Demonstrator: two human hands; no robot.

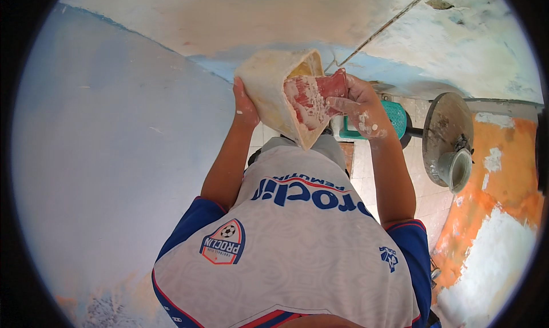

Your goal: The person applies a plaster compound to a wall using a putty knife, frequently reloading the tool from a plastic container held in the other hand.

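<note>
My left hand (245, 104) is wrapped round the side of a cream plastic tub (263, 85) with squared corners, held up in front of my chest and tipped so its mouth faces right. In my right hand (366, 112) is a red plastic putty spreader (333, 86), pinched between thumb and fingers. Its blade reaches into the tub's mouth and is smeared with whitish putty. White putty also spots the back and fingers of my right hand. How much the tub holds cannot be seen.
A pale blue wall (120, 139) rises close on my left, and a patchy wall (240, 19) stands ahead. To the right are a teal plastic stool (396, 115), a round dark tabletop (443, 116) with a whitish pot (459, 171), and an orange wall (503, 150) with white patches.
</note>
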